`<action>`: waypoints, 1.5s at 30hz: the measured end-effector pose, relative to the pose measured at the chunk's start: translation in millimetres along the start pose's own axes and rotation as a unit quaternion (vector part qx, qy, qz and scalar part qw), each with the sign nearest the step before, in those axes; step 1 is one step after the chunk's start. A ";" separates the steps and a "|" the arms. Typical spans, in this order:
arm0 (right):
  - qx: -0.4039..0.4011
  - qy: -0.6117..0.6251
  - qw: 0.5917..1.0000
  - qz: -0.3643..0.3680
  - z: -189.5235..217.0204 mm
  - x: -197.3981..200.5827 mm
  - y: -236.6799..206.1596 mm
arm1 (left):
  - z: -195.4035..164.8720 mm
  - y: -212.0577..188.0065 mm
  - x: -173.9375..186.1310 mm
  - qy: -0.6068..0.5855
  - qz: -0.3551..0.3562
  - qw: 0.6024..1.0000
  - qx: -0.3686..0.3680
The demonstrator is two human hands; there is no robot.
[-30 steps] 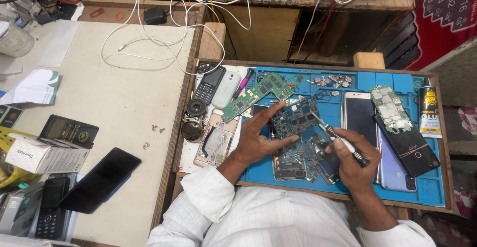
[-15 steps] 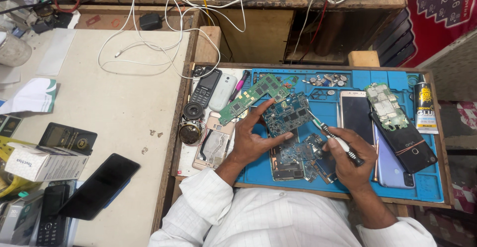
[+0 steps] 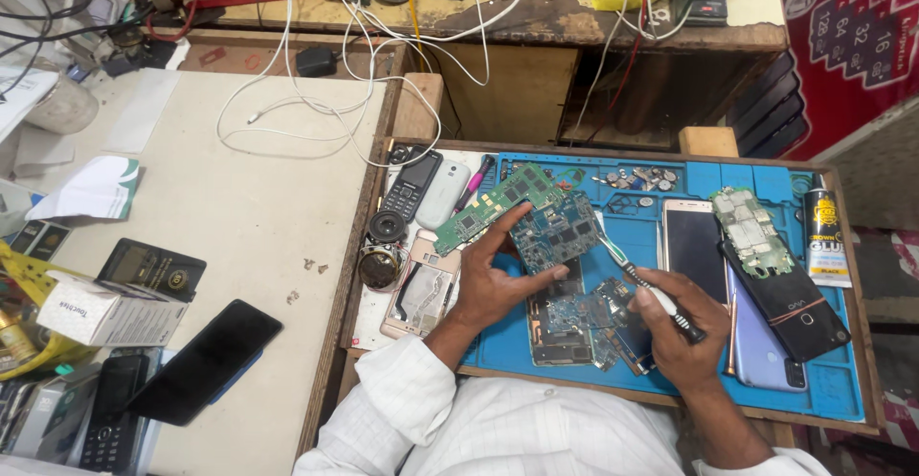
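Above the blue repair mat, left hand fingers pinching a dark blue circuit board tilted up; right hand clenched around a screwdriver, tip touching board's edge. Best done gripping edges only, keeping tip steady, pressing lightly.

Pale worktop at left, strewn with white cables. Worn wooden shelf along the far side, dark recess beneath. Red patterned cloth at far right. Even, soft light.
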State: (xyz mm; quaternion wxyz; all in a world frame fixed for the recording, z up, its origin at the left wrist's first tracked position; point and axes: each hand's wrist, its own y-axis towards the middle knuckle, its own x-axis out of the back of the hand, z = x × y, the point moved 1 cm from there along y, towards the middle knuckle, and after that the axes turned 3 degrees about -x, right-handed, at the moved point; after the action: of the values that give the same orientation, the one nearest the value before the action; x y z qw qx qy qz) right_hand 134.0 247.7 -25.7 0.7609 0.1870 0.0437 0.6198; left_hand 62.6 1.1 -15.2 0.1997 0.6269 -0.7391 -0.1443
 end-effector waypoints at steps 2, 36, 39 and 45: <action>0.004 -0.003 1.000 -0.002 -0.7 -0.8 1.3 | 0.2 0.5 -0.3 0.013 0.005 1.000 -0.002; 0.040 -0.018 0.998 0.045 -2.3 -0.9 -6.8 | 1.4 -4.4 -2.1 0.046 0.034 0.998 -0.028; 0.044 -0.026 0.998 0.047 -3.1 -1.2 -6.8 | 2.3 -5.0 -1.8 0.045 0.037 0.998 -0.027; 0.056 -0.039 0.996 0.055 -5.2 0.6 -7.2 | 7.2 -4.0 -1.6 0.049 0.020 0.999 -0.012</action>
State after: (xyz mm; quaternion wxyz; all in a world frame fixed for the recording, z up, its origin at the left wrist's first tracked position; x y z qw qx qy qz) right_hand 139.3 248.3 -32.8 0.7149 0.2557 0.0382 0.6497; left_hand 62.8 1.7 -23.5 0.2455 0.6158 -0.7392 -0.1183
